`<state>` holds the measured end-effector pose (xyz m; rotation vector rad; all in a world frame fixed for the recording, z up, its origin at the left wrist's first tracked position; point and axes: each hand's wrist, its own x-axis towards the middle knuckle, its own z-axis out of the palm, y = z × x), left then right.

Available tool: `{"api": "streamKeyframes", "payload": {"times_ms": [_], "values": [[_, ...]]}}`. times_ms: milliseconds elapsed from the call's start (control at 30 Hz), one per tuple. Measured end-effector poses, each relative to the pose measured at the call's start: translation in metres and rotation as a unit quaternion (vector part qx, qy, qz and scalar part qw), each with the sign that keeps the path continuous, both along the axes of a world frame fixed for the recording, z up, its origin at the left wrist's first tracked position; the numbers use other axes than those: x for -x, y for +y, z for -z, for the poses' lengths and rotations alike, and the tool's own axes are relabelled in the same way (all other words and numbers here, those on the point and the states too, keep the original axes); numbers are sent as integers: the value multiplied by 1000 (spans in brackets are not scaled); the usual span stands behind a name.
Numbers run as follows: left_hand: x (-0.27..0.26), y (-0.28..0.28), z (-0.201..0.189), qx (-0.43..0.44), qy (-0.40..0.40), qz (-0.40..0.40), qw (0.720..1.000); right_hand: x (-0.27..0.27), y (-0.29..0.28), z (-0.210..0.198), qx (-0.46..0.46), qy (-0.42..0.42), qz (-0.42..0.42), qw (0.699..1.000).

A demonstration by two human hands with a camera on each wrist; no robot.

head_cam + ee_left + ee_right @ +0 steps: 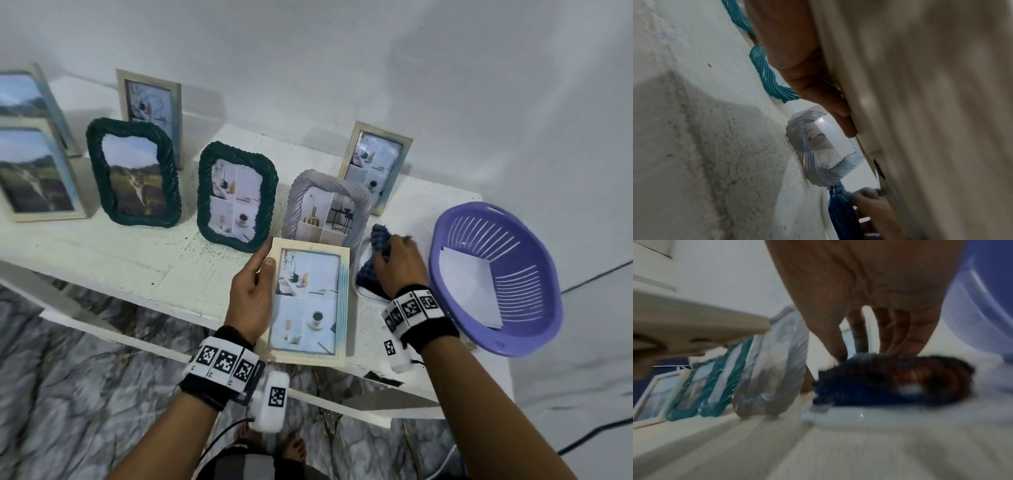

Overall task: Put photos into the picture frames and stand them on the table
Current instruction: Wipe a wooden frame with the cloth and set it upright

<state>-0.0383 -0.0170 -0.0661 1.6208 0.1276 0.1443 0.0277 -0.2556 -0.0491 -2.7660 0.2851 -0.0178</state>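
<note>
While no writing legible, left grip round cream frame, right grip clutching blue cloth.

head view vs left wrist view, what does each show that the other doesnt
Only the head view shows the purple slotted plastic basket holding white paper, and the photo in the cream wooden frame. Only the left wrist view shows left fingers curled behind that frame. Both show the grey twisted frame and the dark blue cloth under the right hand.
</note>
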Motion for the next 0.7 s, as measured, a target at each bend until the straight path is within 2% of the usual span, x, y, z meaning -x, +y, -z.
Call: {"api": "streamKeyframes", "payload": {"times_ms": [67, 133, 267, 333, 367, 400, 467, 500, 567, 633, 667, 700], "values": [[0, -2, -1, 9, 3, -2, 1000, 1, 1, 13, 1, 34, -3, 999], [0, -5, -3, 25, 3, -8, 1000, 5, 0, 16, -10, 20, 0, 1000], [-1, -10, -13, 50, -1, -12, 999, 22, 0, 4, -61, -72, 18, 995], [-2, -13, -15, 54, -5, -17, 998, 39, 5, -4, -148, -105, 18, 983], [-3, -13, -14, 54, -6, -19, 998, 49, 10, -9, -237, -94, 15, 967], [-4, -15, -15, 56, -7, -20, 998, 60, 16, -15, -357, -63, 18, 932], [-7, -19, -14, 48, 2, -15, 999, 81, 29, -25, -584, 49, 44, 809], [-7, -22, -14, 51, 10, -16, 999, 90, 33, -26, -655, 97, 49, 747], [-5, -28, -16, 72, 28, -8, 997, 102, 37, -20, -732, 125, 38, 669], [2, -31, -21, 84, 51, 26, 995, 108, 39, -12, -773, 91, 45, 626], [7, -33, -24, 70, 64, 69, 993, 110, 40, -10, -777, 65, 55, 624], [11, -34, -27, 42, 82, 123, 988, 112, 39, -9, -769, 41, 55, 636]]}}
